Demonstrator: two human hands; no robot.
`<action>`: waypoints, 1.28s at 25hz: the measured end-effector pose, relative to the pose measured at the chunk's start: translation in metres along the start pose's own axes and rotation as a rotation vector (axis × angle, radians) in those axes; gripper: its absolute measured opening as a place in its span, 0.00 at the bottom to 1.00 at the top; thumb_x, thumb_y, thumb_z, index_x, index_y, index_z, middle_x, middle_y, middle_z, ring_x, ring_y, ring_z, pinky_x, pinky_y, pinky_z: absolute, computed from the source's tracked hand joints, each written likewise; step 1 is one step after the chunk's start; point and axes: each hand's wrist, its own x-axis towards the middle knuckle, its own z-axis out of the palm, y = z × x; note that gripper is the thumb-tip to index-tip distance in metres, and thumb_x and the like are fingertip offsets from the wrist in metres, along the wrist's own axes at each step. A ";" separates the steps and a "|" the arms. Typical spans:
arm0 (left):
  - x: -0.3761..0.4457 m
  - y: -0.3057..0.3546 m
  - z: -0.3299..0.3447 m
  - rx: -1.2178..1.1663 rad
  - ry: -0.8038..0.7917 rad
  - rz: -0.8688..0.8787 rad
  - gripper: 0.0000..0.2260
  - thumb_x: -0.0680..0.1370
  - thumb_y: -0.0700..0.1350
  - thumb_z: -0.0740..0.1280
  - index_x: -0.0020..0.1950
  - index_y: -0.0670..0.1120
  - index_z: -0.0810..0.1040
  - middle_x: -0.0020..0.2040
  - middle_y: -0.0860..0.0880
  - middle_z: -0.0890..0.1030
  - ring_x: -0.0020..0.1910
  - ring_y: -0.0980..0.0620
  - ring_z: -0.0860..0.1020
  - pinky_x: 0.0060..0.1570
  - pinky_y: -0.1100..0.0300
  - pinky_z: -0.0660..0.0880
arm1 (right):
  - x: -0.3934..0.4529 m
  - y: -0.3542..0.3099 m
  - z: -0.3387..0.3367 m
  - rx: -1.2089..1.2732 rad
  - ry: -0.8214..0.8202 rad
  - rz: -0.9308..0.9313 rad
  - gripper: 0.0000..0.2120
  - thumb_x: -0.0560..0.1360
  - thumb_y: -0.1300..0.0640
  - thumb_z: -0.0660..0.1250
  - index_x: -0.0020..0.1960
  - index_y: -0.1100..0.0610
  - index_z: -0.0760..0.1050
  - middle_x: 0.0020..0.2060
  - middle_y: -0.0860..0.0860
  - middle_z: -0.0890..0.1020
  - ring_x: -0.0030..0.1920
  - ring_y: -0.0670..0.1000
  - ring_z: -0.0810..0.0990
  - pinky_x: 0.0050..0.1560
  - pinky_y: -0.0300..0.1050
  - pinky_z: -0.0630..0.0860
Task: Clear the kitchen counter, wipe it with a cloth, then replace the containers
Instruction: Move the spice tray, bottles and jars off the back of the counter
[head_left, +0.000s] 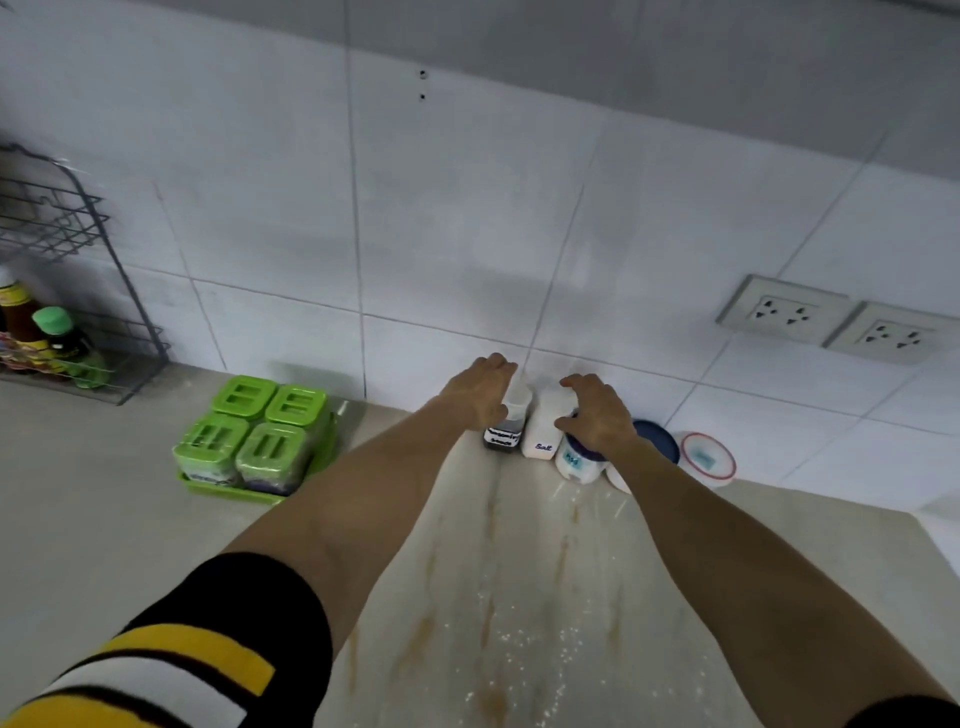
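Note:
Both arms reach to the back of the pale counter (130, 519), by the tiled wall. My left hand (480, 387) is wrapped around the left side of a clear sauce bottle (506, 423) with a dark label. My right hand (597, 413) rests on top of a white salt bottle (545, 431) and a round white jar (574, 462) with a blue lid; which of the two it grips is unclear. Behind that hand stand a blue-lidded container (662, 439) and a red-rimmed one (707, 458). Brown streaks and white grains (519, 623) cover the counter in front of me.
A green tray with several green-lidded spice boxes (257, 441) sits to the left. Further left a grey wire rack (78, 312) holds sauce bottles. Two wall sockets (831, 322) are at the right, and the counter's edge drops off at the far right.

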 end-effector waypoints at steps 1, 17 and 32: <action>0.008 0.007 0.005 0.029 -0.025 -0.001 0.28 0.77 0.41 0.65 0.75 0.41 0.60 0.72 0.42 0.63 0.70 0.42 0.64 0.67 0.47 0.68 | 0.006 0.004 0.001 0.003 -0.026 -0.023 0.31 0.73 0.54 0.72 0.73 0.54 0.65 0.70 0.55 0.68 0.68 0.57 0.68 0.66 0.50 0.68; 0.009 0.012 0.032 0.148 -0.002 -0.066 0.21 0.76 0.39 0.67 0.68 0.40 0.68 0.66 0.43 0.67 0.61 0.42 0.70 0.59 0.49 0.73 | 0.020 0.009 0.019 0.005 -0.023 -0.148 0.31 0.69 0.53 0.76 0.70 0.53 0.71 0.66 0.51 0.73 0.65 0.55 0.74 0.63 0.46 0.69; -0.223 -0.148 -0.048 -0.070 -0.044 -0.057 0.24 0.68 0.46 0.75 0.64 0.45 0.76 0.58 0.45 0.74 0.58 0.45 0.75 0.56 0.55 0.71 | -0.112 -0.197 0.049 0.128 -0.083 -0.183 0.24 0.62 0.49 0.76 0.58 0.51 0.79 0.52 0.48 0.79 0.50 0.52 0.78 0.53 0.47 0.74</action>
